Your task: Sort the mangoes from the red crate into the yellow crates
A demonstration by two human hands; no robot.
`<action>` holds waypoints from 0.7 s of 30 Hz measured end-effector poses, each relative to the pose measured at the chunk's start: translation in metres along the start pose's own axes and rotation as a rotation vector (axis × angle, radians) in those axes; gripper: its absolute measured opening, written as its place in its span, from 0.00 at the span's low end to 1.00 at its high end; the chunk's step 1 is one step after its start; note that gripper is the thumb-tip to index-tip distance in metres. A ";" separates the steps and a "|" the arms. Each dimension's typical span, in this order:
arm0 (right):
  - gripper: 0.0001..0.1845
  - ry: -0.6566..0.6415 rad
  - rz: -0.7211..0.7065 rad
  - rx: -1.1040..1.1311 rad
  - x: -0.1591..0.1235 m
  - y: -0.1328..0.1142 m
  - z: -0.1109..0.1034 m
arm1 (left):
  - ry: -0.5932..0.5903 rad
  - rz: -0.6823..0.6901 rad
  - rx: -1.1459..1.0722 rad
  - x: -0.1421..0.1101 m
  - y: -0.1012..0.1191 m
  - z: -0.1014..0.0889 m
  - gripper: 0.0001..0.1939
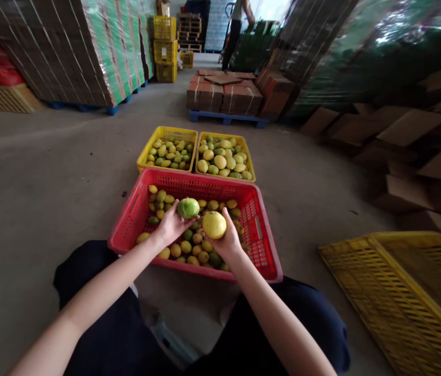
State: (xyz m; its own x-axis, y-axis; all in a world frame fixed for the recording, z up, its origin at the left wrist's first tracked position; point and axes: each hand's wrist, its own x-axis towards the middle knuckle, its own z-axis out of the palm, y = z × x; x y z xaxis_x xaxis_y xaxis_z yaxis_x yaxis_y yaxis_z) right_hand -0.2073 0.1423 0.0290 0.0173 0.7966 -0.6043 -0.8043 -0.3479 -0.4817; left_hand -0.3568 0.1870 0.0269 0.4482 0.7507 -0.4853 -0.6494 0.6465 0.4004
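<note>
A red plastic crate (265, 240) stands before my knees, its bottom covered with yellow and greenish lemons (175, 249). Over it, my left hand (170, 225) is closed on a green lemon (188, 208). Just to the right, my right hand (229, 241) grips a larger yellow lemon (214, 225), with the thumb along its right side. The two held fruits are close together but apart. Behind the red crate, touching or nearly so, are a left yellow crate (140, 156) of smaller lemons and a right yellow crate (252, 169) of larger ones.
A yellow crate (377, 282) stands tilted at the right. Flattened cardboard boxes (404, 128) lie behind it. Wrapped pallet stacks (59, 52) rise at the left, and cartons (224, 96) sit on a blue pallet (226, 119) ahead. Far back, a person (236, 28) stands near stacked yellow crates (165, 49).
</note>
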 end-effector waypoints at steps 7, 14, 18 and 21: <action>0.17 -0.080 0.034 0.025 0.000 -0.001 -0.003 | -0.010 -0.033 -0.031 -0.007 0.002 0.000 0.17; 0.12 -0.355 -0.286 -0.204 -0.006 0.002 0.001 | -0.268 0.283 0.422 -0.020 0.001 0.003 0.20; 0.13 -0.462 -0.365 -0.308 -0.013 0.003 0.000 | -0.352 0.336 0.534 -0.027 0.004 0.005 0.20; 0.15 -0.433 -0.268 -0.258 -0.012 0.003 0.000 | -0.310 0.297 0.464 -0.025 0.004 0.004 0.18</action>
State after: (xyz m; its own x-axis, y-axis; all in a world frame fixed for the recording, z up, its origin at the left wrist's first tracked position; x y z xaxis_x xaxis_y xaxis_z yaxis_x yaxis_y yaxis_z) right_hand -0.2098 0.1323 0.0350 -0.0877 0.9847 -0.1503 -0.6336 -0.1716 -0.7544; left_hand -0.3683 0.1710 0.0437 0.4921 0.8667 -0.0819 -0.4704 0.3439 0.8127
